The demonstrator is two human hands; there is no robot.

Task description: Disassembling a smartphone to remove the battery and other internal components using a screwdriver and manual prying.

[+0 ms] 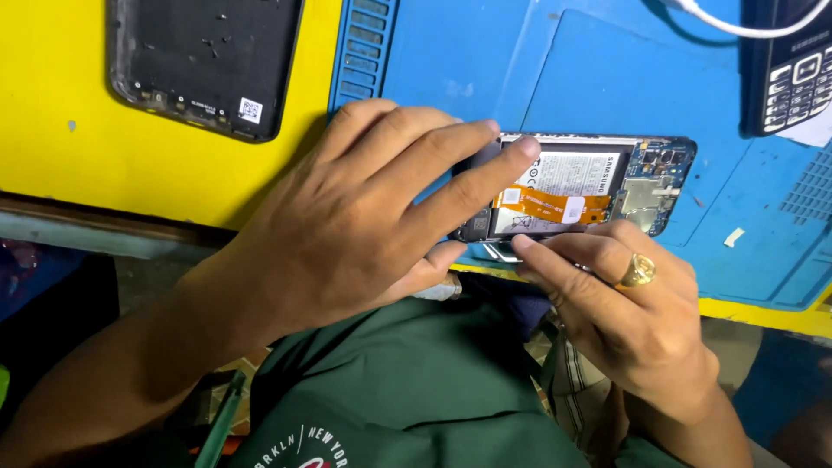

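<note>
Bright yellow covers the left part of the work table (52, 173), and a blue mat (485, 52) with little ridges covers the right part. Near the far left edge of the table, on the yellow part, lies a black phone back cover (204, 61) with its inside facing up. Next to it, at the left side of the blue mat, runs a strip of small slots (364, 48). The left hand (347, 234) comes up from the near edge of the table, and its fingers (451, 160) are spread out and lie flat over the left end of the open phone (598, 186). Its thumb sits under the near side of the phone, so this hand is pinning the phone in place. The open phone lies on the blue mat, close to the near edge of the table, with its back off. You can see a grey battery (572, 173) inside it, an orange flat cable (550, 204) lying across the battery, and a blue circuit board (659, 165) at its right end. The right hand (615, 303) wears a gold ring (638, 271). Its fingers are bunched close together and touch the near edge of the phone, by a small shiny metal piece (498, 251); I cannot tell if they pinch it. At the far right corner of the table lies a dark phone with buttons (793, 69), and a white cable (745, 26) curls across the top of it.
</note>
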